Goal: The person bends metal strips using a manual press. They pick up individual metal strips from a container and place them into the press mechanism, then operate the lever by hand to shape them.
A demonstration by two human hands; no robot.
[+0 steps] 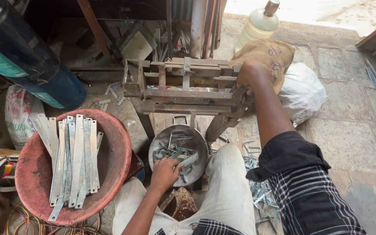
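Where the left hand (164, 173) reaches down, it lies in a round grey metal pan (159, 141) that sits on the floor under the rusty iron bending jig (183, 87). The pan holds a loose heap of bent metal clips (170, 150), dull silver, squared into U shapes. The left fingers are curled together around a flat metal strip (189, 160) at the pan's near right rim; the strip sticks out toward the right knee. The left forearm comes up from the near edge, between the knees.

The right hand (249, 74) is at the jig's right end, fingers wrapped over its lever, a brown burlap sack (268, 54) just behind it. The right arm is stretched forward, nearly straight.

Left of the pan, a red basin (114, 143) carries straight flat strips (72, 161). More clips (257, 191) lie on the floor by the right thigh.
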